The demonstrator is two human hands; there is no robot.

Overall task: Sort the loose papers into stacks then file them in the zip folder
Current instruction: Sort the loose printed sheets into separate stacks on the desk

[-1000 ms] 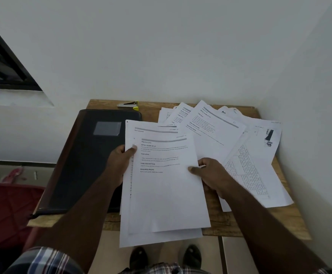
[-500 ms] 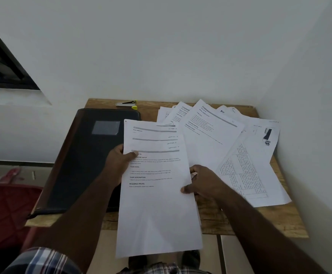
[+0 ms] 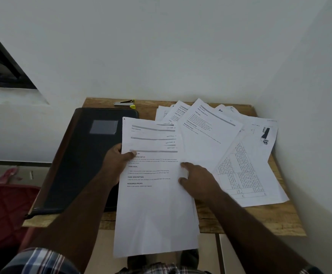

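A stack of printed papers (image 3: 157, 212) is held over the table's front edge. My left hand (image 3: 115, 165) grips its left edge, thumb on top. My right hand (image 3: 196, 178) pinches the stack's right edge, fingers partly under the sheets. The sheets are fanned slightly at the top, showing several grey header bars. Loose papers (image 3: 240, 155) lie spread over the right half of the wooden table (image 3: 259, 220). The black zip folder (image 3: 82, 165) lies shut on the left half, with a clear label pocket on its cover.
A small stapler (image 3: 124, 103) with a yellow tip lies at the table's back edge. White walls close in behind and on the right. A red cushion (image 3: 5, 208) sits low at the left. My shoes show under the stack on a tiled floor.
The held sheets have been squared into one stack and pulled nearer to me. My right hand has slid from the loose papers onto the stack's right edge.
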